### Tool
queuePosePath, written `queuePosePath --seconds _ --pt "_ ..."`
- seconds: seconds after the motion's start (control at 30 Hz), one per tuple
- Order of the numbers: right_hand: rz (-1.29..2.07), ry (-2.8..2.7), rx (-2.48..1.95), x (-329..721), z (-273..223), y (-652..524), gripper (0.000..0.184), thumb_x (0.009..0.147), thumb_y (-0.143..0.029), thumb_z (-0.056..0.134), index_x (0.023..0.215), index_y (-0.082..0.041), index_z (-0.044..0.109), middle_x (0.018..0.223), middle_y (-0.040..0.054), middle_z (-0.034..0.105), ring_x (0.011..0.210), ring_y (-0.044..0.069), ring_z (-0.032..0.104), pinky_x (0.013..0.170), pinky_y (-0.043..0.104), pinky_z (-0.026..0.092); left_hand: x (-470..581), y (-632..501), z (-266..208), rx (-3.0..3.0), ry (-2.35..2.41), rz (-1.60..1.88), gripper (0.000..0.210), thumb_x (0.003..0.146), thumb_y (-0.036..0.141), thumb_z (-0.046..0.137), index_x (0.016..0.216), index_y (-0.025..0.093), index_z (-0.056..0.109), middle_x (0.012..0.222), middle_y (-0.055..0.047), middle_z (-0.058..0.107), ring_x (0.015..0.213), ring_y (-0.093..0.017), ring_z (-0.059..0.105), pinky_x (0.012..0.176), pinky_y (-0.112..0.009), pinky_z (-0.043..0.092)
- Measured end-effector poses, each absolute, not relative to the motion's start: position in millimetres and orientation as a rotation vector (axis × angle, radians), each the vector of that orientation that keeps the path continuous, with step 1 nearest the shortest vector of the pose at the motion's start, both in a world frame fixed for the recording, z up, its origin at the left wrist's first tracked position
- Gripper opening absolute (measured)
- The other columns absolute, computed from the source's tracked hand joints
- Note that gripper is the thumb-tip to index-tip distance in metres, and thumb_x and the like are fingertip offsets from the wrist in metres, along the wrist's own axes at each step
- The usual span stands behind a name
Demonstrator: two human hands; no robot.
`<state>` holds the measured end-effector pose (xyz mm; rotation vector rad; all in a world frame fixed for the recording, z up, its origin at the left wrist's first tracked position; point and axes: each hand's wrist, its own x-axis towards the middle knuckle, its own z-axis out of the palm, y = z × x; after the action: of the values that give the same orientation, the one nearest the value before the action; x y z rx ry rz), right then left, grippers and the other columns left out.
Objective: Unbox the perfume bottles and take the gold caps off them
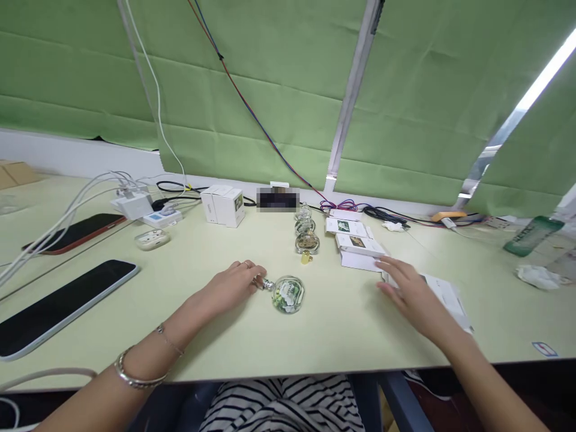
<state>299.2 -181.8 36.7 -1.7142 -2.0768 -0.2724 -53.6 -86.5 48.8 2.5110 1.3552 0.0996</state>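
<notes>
A round glass perfume bottle (288, 295) with a green and white floral design lies on the table in front of me. My left hand (234, 288) pinches the clear cap at the bottle's neck end; the fingers partly hide it. To the right, my right hand (411, 297) is open, thumb and fingers apart, over the near end of the flattened white cartons (360, 244). Another flat white carton (445, 297) lies partly behind that hand. A row of glass bottles (307, 242) stands beyond, with a small yellow piece (306, 258) before it.
A white box (223, 206) stands at the back. Leftward are a phone (63, 306), another phone (81, 233), an earbud case (152, 239) and a charger with white cables (132, 202). On the right lie a green bottle (533, 236) and crumpled tissue (537, 276).
</notes>
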Motion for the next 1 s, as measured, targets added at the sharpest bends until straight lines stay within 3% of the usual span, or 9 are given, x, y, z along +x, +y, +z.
queuePosePath --seconds 0.1,0.2,0.33,0.47,0.63,0.87,1.0 --pt "0.148 -2.167 -1.562 225 49 -157 0.039 0.089 -0.039 0.035 0.122 -0.021 0.046 0.123 0.0092 0.052 0.116 0.022 0.047 0.096 0.042 0.039 -49 -80 48 2.494 1.301 0.103 0.027 0.072 0.014 0.042 0.09 0.021 0.061 0.097 -0.006 0.056 0.091 -0.021 0.052 0.077 -0.03 0.04" --pt "0.54 -2.314 -1.476 176 44 -128 0.058 0.083 -0.045 0.046 0.132 -0.016 0.036 0.131 0.0122 0.046 0.121 0.025 0.041 0.099 0.042 0.035 -46 -79 50 2.53 1.239 0.107 0.026 0.069 0.012 0.042 0.085 0.02 0.061 0.089 -0.005 0.058 0.082 -0.019 0.053 0.072 -0.028 0.04" --pt "0.78 -2.387 -1.468 163 34 -109 0.07 0.076 -0.043 0.056 0.135 -0.013 0.032 0.131 0.0151 0.045 0.122 0.029 0.038 0.097 0.042 0.035 -49 -79 54 2.538 1.224 0.088 0.021 0.07 0.015 0.045 0.085 0.021 0.058 0.08 -0.003 0.06 0.076 -0.018 0.054 0.065 -0.026 0.038" --pt "0.883 -2.354 -1.482 190 33 -119 0.071 0.071 -0.042 0.062 0.131 -0.013 0.038 0.126 0.0149 0.047 0.116 0.027 0.044 0.096 0.039 0.036 -52 -77 59 2.492 1.276 0.184 0.017 0.075 0.023 0.046 0.09 0.021 0.055 0.084 -0.003 0.059 0.076 -0.018 0.054 0.064 -0.026 0.038" --pt "0.868 -2.132 -1.513 225 28 -145 0.054 0.07 -0.037 0.065 0.119 -0.02 0.049 0.11 0.0082 0.052 0.1 0.023 0.051 0.089 0.037 0.04 -32 -70 53 2.515 1.125 0.242 0.022 0.077 0.023 0.044 0.094 0.019 0.057 0.094 -0.006 0.054 0.078 -0.017 0.054 0.071 -0.027 0.04" --pt "0.794 -1.79 -1.499 238 11 -152 0.053 0.067 -0.038 0.067 0.114 -0.021 0.049 0.107 0.0069 0.05 0.1 0.023 0.049 0.086 0.036 0.039 25 -48 26 2.568 0.901 0.231 0.026 0.07 0.013 0.048 0.093 0.018 0.059 0.094 -0.006 0.054 0.081 -0.017 0.054 0.072 -0.027 0.042" --pt "0.69 -1.705 -1.503 236 -2 -145 0.042 0.064 -0.038 0.068 0.097 -0.02 0.05 0.098 0.0047 0.051 0.086 0.02 0.051 0.072 0.032 0.042 34 -50 23 2.526 0.872 0.278 0.035 0.071 0.015 0.052 0.106 0.018 0.052 0.095 -0.006 0.056 0.086 -0.02 0.053 0.072 -0.028 0.042"
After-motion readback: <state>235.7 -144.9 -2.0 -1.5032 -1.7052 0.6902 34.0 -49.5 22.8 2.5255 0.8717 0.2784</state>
